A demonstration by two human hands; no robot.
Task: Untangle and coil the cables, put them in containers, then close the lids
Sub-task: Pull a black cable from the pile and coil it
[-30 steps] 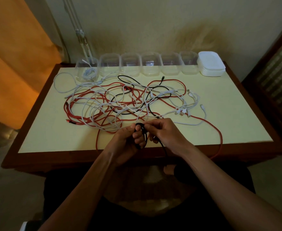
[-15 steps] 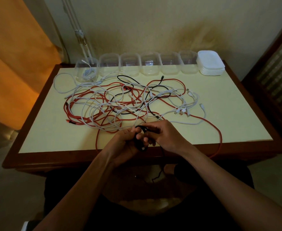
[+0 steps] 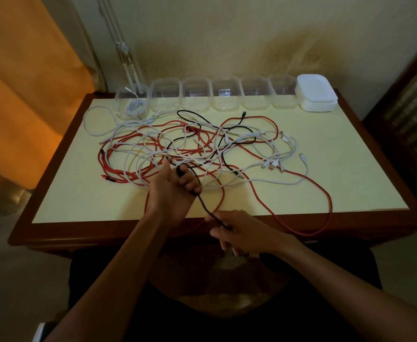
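Between left hand (image 3: 171,193) and right hand (image 3: 247,233), stretching black cable (image 3: 208,211): left curling round small coil, right pinching loose end. Beyond left hand, lying tangled on desk (image 3: 350,169). Probably soft, light, bendy; best gripping near coil.

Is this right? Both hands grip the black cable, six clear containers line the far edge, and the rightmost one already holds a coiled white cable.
Not quite. The head view shows the coiled white cable in the leftmost container, not the rightmost. Left hand and right hand do grip the black cable.
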